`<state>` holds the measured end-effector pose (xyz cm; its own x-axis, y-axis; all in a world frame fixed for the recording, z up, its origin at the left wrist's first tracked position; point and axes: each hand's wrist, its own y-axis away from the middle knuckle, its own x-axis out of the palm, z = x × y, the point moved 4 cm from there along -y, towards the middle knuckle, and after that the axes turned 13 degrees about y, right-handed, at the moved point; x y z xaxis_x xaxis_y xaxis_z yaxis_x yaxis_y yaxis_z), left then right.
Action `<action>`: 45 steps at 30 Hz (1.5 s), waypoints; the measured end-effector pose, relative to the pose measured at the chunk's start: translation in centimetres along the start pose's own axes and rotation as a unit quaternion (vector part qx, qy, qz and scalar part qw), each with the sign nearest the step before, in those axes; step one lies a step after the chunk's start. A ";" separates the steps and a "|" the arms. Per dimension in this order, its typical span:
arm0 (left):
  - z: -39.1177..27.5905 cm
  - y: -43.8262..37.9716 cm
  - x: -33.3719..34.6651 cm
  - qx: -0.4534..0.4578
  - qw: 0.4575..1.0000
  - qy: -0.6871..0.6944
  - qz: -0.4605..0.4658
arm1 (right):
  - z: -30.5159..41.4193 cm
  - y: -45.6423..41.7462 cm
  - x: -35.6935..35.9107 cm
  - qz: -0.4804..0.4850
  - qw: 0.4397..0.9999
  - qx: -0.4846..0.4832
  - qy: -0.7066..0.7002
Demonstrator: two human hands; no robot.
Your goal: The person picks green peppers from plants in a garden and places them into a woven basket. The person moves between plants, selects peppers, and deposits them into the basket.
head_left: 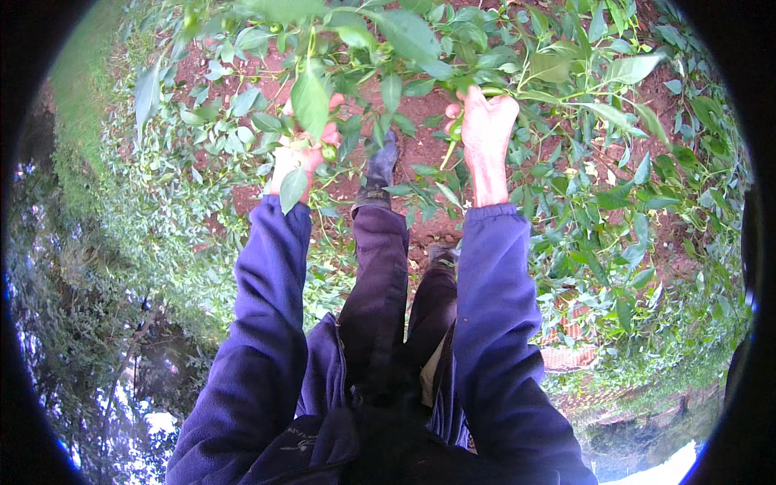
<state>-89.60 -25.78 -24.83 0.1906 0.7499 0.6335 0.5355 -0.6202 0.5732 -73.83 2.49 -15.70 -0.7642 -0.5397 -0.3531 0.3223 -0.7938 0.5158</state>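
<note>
Leafy pepper plants (pixel 388 42) fill the ground before me. My left hand (pixel 297 154) is among the leaves, its fingers curled and partly covered by foliage. The rounded end of a green pepper (pixel 329 151) shows at its edge, held against the palm. My right hand (pixel 491 124) is closed around another green pepper (pixel 456 130), whose pale stem hangs down below the fingers. Beside that hand's thumb and knuckles, a further green pepper (pixel 496 91) lies against the plant; whether the hand grips it is unclear.
Reddish soil (pixel 424 112) shows between the plants. My dark boot (pixel 383 160) stands between the hands. An orange-red crate or basket (pixel 568 356) sits behind foliage at lower right. Grass (pixel 85 79) borders the upper left, with trees (pixel 91 291) below it.
</note>
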 end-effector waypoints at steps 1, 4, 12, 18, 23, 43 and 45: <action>0.6 -0.2 0.7 -0.009 0.997 0.076 -0.032 | 0.5 0.5 0.5 0.018 0.984 0.005 -0.178; 0.6 1.2 1.1 0.048 0.981 -0.168 -0.087 | 0.3 0.1 2.0 0.121 0.942 0.063 -0.307; -0.4 1.6 7.6 -0.092 0.938 0.329 0.053 | -0.4 1.0 3.9 0.224 0.838 0.141 -0.477; 1.1 3.0 8.4 -0.102 0.946 0.267 -0.152 | 0.1 3.0 3.6 0.252 0.858 0.156 -0.421; 2.0 5.1 7.4 -0.170 0.942 0.283 -0.050 | 0.6 5.0 4.6 0.396 0.783 0.269 -0.398; -2.0 5.9 3.6 -0.112 0.989 0.048 -0.083 | -2.9 8.3 8.1 0.430 0.683 0.320 -0.495; -2.5 6.0 4.3 -0.051 0.994 -0.058 -0.072 | -3.3 8.7 8.5 0.405 0.659 0.345 -0.531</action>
<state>-87.67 -26.85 -17.40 0.2150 0.8509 0.4793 0.4799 -0.5195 0.7069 -75.70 -9.98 -16.75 -0.5751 0.0828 0.8139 0.8147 0.1488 0.5605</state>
